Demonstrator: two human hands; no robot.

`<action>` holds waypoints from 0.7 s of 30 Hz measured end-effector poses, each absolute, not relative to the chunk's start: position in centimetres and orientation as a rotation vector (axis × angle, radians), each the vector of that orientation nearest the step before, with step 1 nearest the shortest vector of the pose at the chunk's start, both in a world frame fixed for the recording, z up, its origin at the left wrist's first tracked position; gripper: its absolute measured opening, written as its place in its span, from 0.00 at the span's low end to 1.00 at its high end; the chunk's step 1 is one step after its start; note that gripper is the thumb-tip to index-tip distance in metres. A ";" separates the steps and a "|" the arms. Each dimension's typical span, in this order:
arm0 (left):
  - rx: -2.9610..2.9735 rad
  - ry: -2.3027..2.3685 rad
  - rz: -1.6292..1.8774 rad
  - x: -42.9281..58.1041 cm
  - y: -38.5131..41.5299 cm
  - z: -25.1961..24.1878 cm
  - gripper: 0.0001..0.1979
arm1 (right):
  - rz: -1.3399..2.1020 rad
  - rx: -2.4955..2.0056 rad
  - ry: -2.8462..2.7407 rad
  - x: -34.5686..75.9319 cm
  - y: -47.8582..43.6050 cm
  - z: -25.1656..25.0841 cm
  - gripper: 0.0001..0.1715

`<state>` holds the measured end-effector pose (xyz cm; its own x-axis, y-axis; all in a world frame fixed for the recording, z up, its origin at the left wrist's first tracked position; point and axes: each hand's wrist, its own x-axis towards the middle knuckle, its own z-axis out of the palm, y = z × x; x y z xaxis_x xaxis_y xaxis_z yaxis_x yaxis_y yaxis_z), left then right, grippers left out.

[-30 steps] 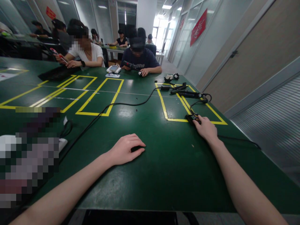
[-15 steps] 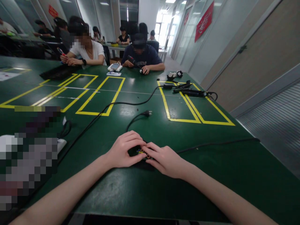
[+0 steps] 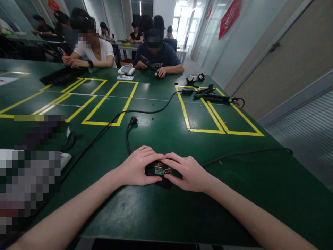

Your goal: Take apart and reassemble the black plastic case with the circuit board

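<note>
Both my hands grip a small open black casing with a green circuit board in it, low over the green table. Copper-coloured coils and a yellow part show on the board. My left hand curls round the left side, its thumb along the near edge. From the right, my right hand holds the other end between thumb and fingers. The fingers hide the casing's ends. A black cord with a plug comes out from behind my left hand, and another cable runs off to the right.
Yellow tape rectangles mark the green table. A long black cord crosses to black tools at the far right. Two co-workers sit opposite, one with a power screwdriver. Blurred-out items lie at my left.
The plug has swung left and its cord now stands more upright. My fingers have spread apart, so more of the circuit board shows. The view has shifted slightly.
</note>
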<state>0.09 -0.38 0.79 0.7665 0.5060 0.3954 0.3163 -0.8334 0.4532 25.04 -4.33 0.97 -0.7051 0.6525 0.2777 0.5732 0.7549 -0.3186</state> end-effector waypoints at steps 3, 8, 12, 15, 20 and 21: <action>2.588 0.669 0.700 0.1 -0.4 0.8 0.31 | 0.309 -0.874 -2.457 25.5 -4.2 1.0 0.24; 2.605 0.651 0.675 0.3 -0.4 0.8 0.16 | 0.284 -0.830 -2.437 26.3 -4.0 1.2 0.08; 2.608 0.664 0.674 0.4 -0.4 0.8 0.13 | 0.283 -0.763 -2.437 26.7 -3.7 1.0 0.08; 2.605 0.666 0.675 0.5 -0.4 0.8 0.13 | 0.275 -0.753 -2.443 26.9 -3.4 0.9 0.10; 2.623 0.703 0.650 0.4 -0.3 0.9 0.18 | 0.272 -0.809 -2.469 27.1 -3.1 1.0 0.08; 2.629 0.722 0.642 0.4 -0.3 0.9 0.20 | 0.272 -0.824 -2.479 27.2 -3.0 1.0 0.08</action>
